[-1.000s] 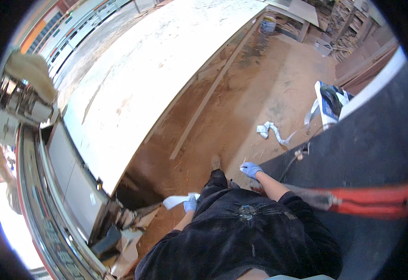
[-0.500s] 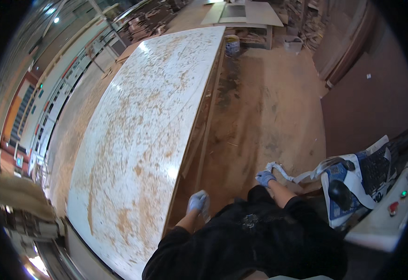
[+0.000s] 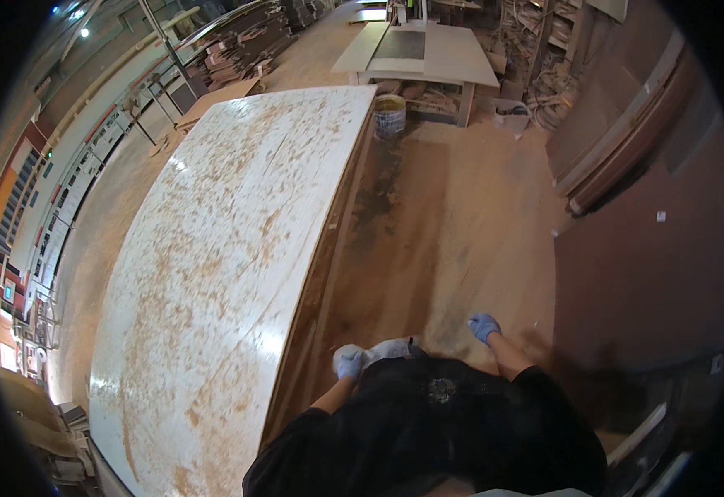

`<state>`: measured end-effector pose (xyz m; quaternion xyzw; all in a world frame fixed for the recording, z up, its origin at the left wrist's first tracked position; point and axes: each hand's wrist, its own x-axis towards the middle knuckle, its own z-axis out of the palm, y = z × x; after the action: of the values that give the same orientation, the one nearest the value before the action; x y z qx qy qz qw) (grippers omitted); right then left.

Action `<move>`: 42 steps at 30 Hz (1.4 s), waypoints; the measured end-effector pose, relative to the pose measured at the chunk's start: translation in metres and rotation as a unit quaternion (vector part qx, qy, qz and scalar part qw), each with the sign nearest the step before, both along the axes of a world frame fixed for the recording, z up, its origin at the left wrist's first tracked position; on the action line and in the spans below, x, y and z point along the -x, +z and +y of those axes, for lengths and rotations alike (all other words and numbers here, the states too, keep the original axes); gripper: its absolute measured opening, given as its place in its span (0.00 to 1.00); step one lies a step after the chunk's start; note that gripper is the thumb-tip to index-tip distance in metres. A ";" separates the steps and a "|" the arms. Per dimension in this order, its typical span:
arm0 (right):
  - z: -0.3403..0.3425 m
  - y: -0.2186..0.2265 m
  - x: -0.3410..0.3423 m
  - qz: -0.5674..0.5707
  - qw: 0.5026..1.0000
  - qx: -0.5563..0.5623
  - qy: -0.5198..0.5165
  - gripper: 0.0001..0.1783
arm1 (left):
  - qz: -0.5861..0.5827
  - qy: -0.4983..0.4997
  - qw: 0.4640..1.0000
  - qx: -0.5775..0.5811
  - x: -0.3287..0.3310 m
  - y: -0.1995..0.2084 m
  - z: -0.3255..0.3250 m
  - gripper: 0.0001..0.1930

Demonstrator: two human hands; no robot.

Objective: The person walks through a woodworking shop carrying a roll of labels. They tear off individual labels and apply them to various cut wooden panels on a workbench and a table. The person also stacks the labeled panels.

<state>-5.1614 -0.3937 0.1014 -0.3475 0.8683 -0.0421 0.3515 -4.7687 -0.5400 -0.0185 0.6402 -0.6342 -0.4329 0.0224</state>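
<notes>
"Along the right side of the broad white-topped bench [image 3: 238,207], what is each hand doing?"

"Closest to the bench's edge, the blue-gloved left hand [image 3: 350,365] looks curled around some crumpled whitish material [image 3: 391,353]. That bundle stretches rightward, away from the bench. The right hand [image 3: 483,326], also gloved, sits farther out from the bench, folded into a loose fist with nothing visible poking out."

"Film, cloth or paper, that bundle?"

"I can't tell; it's too small and soft-edged. Nor can I see how firmly the left fingers press on it."

"What else is around?"

"Brown dust [image 3: 200,410] litters the bench top. By the bench's far right corner stands a paint bucket [image 3: 390,118], and beyond that end is a low stand topped with pale panels [image 3: 461,62]. Large brown boards [image 3: 635,290] lie well to the bench's right, across a brown, dusty-looking floor [image 3: 494,215]."

"What could go wrong?"

"With just one hand on it, the bundle could sag, I'd judge, and snag on the bench's edge or get underfoot. Loose dust on the floor beside the bench could also make a shoe slip."
</notes>
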 end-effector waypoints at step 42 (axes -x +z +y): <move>-0.833 -0.103 1.050 -0.014 0.992 0.117 -0.043 0.16 | 0.033 -0.043 0.998 -0.044 1.039 0.022 -0.842 0.24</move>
<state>-6.2117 -1.2264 -0.0015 -0.3480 0.8666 -0.1629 0.3185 -5.8075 -1.3820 0.0036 0.5981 -0.6401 -0.4822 -0.0032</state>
